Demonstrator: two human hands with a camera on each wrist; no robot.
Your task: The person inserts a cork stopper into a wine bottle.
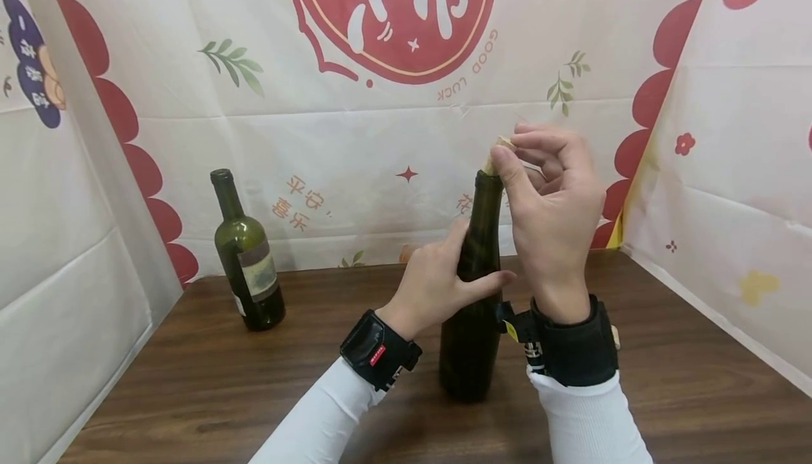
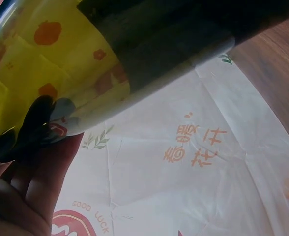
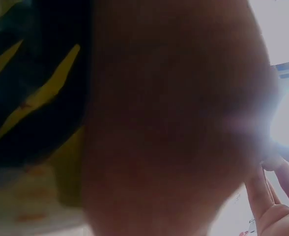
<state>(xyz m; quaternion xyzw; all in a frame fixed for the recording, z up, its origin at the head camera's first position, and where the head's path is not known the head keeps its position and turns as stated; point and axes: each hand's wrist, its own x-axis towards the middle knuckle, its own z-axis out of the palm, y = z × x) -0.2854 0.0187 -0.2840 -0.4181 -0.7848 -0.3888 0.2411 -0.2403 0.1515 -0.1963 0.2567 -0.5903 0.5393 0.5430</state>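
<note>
A tall dark green wine bottle stands on the table before me. My left hand grips it round the upper body, with the thumb across the near side and the fingers partly hidden behind the glass. A pale cork sits at the bottle's mouth, slightly tilted. My right hand pinches that cork between thumb and fingertips. In the left wrist view the bottle's glass passes above the left hand's fingers. The right wrist view is mostly blocked by a blurred, close shape, with right-hand fingers at lower right.
A second, shorter green wine bottle with a label stands upright at the back left of the brown wooden table. A printed white cloth hangs behind the table, with more cloth at both sides.
</note>
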